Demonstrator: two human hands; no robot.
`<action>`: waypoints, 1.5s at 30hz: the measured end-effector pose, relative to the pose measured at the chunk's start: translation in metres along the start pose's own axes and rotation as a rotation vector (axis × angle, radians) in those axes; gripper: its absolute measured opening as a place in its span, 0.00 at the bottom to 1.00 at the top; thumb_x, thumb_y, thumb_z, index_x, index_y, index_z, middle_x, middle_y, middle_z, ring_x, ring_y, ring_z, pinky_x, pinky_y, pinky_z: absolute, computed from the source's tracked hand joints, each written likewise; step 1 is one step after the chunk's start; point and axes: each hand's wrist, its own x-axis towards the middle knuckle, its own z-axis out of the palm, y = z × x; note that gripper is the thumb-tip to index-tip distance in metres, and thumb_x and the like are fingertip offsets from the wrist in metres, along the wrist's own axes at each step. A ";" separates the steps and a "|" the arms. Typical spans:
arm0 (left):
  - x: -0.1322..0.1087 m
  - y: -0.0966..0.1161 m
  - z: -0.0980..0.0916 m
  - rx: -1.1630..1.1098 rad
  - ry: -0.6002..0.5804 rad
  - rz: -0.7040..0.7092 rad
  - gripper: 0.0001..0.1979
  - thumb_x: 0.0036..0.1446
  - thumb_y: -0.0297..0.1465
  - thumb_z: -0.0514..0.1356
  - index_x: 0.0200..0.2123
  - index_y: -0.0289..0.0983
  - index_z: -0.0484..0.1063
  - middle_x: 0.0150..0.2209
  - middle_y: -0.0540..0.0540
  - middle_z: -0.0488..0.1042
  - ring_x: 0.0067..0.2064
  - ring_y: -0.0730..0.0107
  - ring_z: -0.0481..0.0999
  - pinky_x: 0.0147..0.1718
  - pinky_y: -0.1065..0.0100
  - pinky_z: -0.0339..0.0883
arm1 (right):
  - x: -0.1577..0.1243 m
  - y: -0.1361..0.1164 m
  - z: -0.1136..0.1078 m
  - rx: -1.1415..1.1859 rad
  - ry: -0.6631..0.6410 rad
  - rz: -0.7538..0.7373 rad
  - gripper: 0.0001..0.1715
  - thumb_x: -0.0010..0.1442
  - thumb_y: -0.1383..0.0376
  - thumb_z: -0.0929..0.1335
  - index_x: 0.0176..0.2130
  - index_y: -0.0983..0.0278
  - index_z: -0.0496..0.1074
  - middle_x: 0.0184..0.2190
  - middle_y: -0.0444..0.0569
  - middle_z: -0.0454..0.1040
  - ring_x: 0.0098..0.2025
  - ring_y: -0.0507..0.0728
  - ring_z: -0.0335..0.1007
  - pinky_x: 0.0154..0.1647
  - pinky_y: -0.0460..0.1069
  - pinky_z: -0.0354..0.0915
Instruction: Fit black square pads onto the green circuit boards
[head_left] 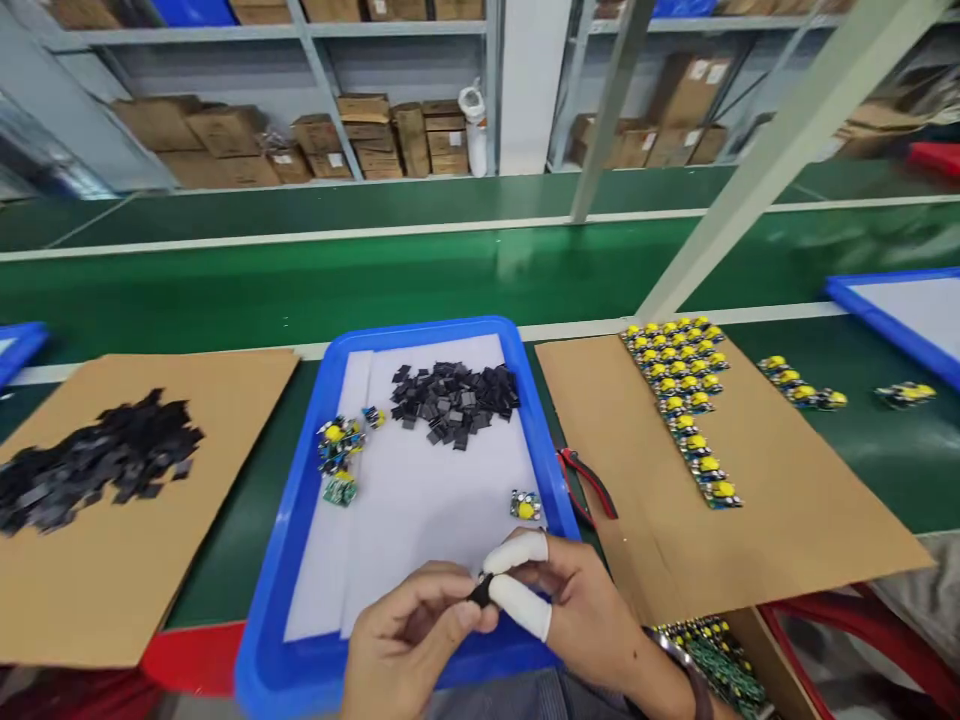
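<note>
On my feed, the left hand [409, 640] and right hand [583, 608] both pinch the black piece [479, 593], at two o'clock from the left, nine from the right. I judge its long axis eight-to-two. The nearest board [526, 506] lies at one o'clock, closer to the right.

Your one camera rides on your head, facing twelve o'clock and tipped down. Your left hand [409, 640] and right hand [581, 605] come in at six, close to the lens, with your lap [525, 695] at the bottom edge. You see the tray [292, 520] from above, on a slant. The view reaches wide, taking in the left card [112, 570] at eight, the right card [750, 550] at four and, past the belt [225, 290], the far shelves [397, 29] at twelve.
</note>
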 end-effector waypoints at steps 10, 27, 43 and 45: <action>0.003 -0.004 0.001 -0.032 -0.128 0.144 0.07 0.55 0.25 0.73 0.36 0.43 0.87 0.32 0.45 0.84 0.34 0.66 0.85 0.36 0.70 0.80 | -0.014 0.002 -0.001 -0.258 0.052 -0.262 0.07 0.62 0.72 0.69 0.38 0.61 0.76 0.33 0.46 0.77 0.35 0.53 0.74 0.38 0.47 0.72; 0.000 -0.006 0.003 0.075 -0.117 0.182 0.05 0.57 0.27 0.73 0.38 0.40 0.87 0.33 0.45 0.85 0.35 0.64 0.84 0.37 0.67 0.80 | -0.022 0.015 -0.003 -0.308 0.045 -0.379 0.11 0.67 0.72 0.69 0.45 0.59 0.77 0.36 0.47 0.78 0.37 0.55 0.77 0.39 0.48 0.73; -0.003 0.011 0.011 0.182 -0.144 0.190 0.04 0.54 0.24 0.73 0.31 0.38 0.83 0.30 0.46 0.83 0.31 0.67 0.82 0.32 0.72 0.78 | -0.032 0.000 -0.015 -0.388 -0.082 -0.509 0.23 0.67 0.75 0.67 0.57 0.57 0.76 0.34 0.49 0.74 0.34 0.56 0.72 0.34 0.49 0.69; -0.003 0.014 0.009 0.215 -0.130 0.192 0.05 0.54 0.26 0.73 0.34 0.38 0.82 0.30 0.47 0.83 0.32 0.66 0.82 0.33 0.71 0.78 | -0.034 -0.001 -0.025 -0.370 -0.097 -0.481 0.24 0.67 0.75 0.68 0.57 0.55 0.77 0.36 0.48 0.75 0.35 0.55 0.73 0.35 0.49 0.70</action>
